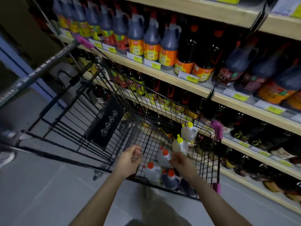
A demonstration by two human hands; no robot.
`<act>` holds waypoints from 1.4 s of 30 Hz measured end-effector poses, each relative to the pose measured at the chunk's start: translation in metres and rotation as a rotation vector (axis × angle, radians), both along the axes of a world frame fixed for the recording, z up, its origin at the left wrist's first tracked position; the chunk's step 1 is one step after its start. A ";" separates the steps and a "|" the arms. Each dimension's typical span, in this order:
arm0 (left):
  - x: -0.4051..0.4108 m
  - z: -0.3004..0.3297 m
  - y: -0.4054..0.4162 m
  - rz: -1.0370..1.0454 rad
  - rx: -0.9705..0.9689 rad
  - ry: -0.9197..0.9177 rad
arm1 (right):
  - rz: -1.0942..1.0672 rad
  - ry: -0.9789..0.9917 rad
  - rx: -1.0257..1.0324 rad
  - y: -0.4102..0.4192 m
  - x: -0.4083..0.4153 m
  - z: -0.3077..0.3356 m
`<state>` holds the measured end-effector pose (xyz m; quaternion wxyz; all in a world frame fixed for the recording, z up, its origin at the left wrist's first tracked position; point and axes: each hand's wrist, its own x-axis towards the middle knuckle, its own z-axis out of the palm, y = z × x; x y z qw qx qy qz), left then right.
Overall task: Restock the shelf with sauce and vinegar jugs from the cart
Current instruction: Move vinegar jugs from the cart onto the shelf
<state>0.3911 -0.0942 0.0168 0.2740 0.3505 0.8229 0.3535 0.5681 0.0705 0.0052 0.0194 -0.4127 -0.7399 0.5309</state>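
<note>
Store aisle w/ grey tile floor, shelf (187,86) running down the right side of the frame, packed w/ dark sauce jugs (168,44). Black wire cart (104,101) sits center-left, right beside it. Jugs in the cart's lower-center end — clear ones w/ yellow caps (189,132), others w/ orange caps (170,178). Left hand (129,160) hovers over the basket, fingers loosely curled, holding nothing. Right hand (180,162) is on a clear orange-capped jug (163,158) — can't tell if it's actually gripping, too blurry.

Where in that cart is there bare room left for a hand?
The cart's rear and middle wire floor is bare, from the black flap to the jugs. It is crowded at the shelf-side front corner, where yellow-capped and orange-capped jugs cluster.
</note>
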 end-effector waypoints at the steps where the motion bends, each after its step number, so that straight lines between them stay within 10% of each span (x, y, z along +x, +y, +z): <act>1: -0.007 -0.001 0.004 -0.011 -0.021 0.000 | 0.000 -0.020 0.013 0.003 -0.007 -0.004; 16: -0.088 -0.077 0.036 -0.202 -0.233 -0.101 | -0.133 -0.340 0.174 0.000 -0.065 -0.092; 32: -0.126 0.023 0.086 -0.503 -0.113 -0.426 | -0.058 0.266 0.220 0.002 -0.136 0.111; 42: -0.151 -0.026 0.049 -0.261 -0.129 -0.485 | -0.055 0.189 -0.128 -0.009 -0.117 0.052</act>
